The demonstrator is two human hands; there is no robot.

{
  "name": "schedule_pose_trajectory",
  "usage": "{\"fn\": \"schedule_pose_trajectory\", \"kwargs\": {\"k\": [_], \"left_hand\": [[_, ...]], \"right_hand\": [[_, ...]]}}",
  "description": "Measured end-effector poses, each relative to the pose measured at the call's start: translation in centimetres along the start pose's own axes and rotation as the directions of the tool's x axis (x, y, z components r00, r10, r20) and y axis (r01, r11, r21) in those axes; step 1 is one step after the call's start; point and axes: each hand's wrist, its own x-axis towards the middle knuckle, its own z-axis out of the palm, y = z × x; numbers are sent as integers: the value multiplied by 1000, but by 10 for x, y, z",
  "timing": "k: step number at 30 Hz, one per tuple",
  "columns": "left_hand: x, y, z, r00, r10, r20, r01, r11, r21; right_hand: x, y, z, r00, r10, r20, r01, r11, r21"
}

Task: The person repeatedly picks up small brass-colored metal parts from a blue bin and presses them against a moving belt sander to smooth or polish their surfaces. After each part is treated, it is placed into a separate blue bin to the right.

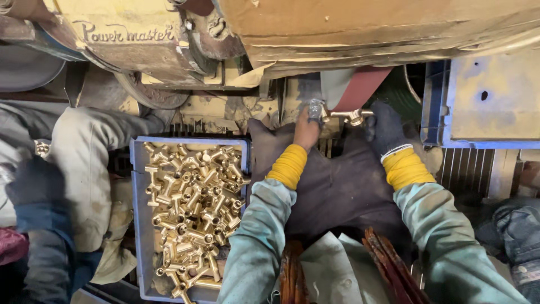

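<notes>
1. The left hand (306,130) and the right hand (386,128), the right in a dark glove, are each clamped on one end of a brass fitting (343,115).
2. The brass fitting lies level between them, pressed against a reddish sanding belt (360,87) of a worn yellow machine (337,34).
3. To the left, a blue tray (136,186) holds many similar brass fittings (197,208).
4. A dark cloth (337,186) covers the lap beneath the wrists.
</notes>
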Motion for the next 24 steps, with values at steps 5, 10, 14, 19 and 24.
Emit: {"fn": "schedule_pose_trajectory", "kwargs": {"k": [5,10,14,19,24], "left_hand": [[8,2,11,952,-297,77,304,947,-103],[-9,26,6,925,-319,204,367,887,-280],[-62,63,-35,947,-132,292,221,929,-297],[-113,108,-78,934,103,342,53,907,-419],[-120,122,-79,932,48,359,128,884,-449]], "right_hand": [[14,-1,-2,992,123,-14,-123,992,41],[-27,-20,-1,991,136,-7,-135,988,71],[-126,-41,-12,383,-752,536,810,-5,-586],[-225,-41,-7,842,-540,2,525,818,-235],[-239,-49,-7,828,-559,39,556,811,-182]]}}
